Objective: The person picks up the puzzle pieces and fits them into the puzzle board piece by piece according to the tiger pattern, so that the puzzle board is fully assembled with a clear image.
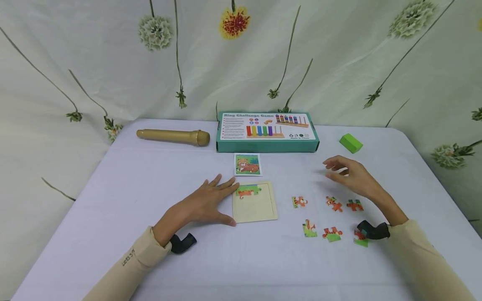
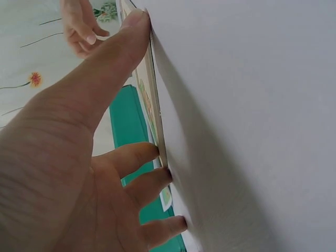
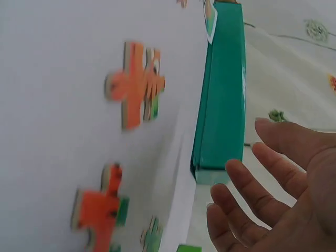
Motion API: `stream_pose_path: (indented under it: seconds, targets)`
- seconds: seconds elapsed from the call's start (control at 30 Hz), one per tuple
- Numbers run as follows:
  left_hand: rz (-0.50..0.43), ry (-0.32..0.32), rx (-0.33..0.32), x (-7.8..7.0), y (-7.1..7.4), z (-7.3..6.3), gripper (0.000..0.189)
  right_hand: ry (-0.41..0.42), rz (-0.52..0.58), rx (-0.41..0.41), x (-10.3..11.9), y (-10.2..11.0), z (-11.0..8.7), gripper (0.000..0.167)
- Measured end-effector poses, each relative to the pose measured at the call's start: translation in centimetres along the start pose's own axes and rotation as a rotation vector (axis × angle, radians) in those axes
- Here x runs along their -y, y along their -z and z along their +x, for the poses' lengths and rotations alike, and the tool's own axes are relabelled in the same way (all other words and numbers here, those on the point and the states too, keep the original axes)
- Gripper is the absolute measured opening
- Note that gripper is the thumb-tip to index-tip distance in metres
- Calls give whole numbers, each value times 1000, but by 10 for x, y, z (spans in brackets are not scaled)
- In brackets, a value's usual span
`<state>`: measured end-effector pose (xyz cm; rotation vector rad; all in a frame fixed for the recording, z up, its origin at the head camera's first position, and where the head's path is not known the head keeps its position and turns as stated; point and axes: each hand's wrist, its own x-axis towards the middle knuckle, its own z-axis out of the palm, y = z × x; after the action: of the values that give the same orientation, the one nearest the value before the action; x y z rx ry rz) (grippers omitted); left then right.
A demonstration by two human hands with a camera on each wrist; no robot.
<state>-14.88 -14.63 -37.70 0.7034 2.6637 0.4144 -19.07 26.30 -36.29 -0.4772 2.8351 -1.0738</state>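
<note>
A square wooden puzzle board [image 1: 256, 209] lies on the table, with a strip of green and orange puzzle pieces [image 1: 246, 190] in its upper left part. My left hand [image 1: 207, 202] is spread flat at the board's left side, thumb and fingertips touching its edge. Above the table on the right hovers my right hand [image 1: 352, 175], its fingers loosely bent and holding nothing. Nearest below it are loose tiger puzzle pieces [image 1: 334, 204], several of them in two rough rows; one piece [image 1: 360, 239] is partly hidden by the right wrist camera. A tiger picture card [image 1: 247, 164] lies just behind the board.
At the back of the table is a teal Ring Challenge Game box [image 1: 267, 145]. A gold toy microphone [image 1: 173, 136] lies to its left, and a green block [image 1: 351, 143] to its right. A flower-patterned cloth [image 1: 339, 62] hangs behind the table.
</note>
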Motion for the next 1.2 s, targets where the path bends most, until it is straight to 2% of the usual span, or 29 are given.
stream_pose_path:
  seconds: [0.23, 0.4, 0.57, 0.8, 1.2]
  targets:
    - [-6, -4, 7, -1, 0, 0, 105, -83, -50, -3, -36, 23, -20, 39]
    - [-9, -5, 6, -1, 0, 0, 106, -110, -64, 56, -57, 34, -31, 41]
    - [-4, -2, 7, -1, 0, 0, 106, -129, -83, 89, -69, 39, -37, 45]
    - [6, 4, 1, -1, -1, 1, 106, -131, -97, 76, -76, 36, -38, 45]
    - [10, 0, -8, -1, -1, 0, 105, -138, -117, 74, -69, 29, -36, 44]
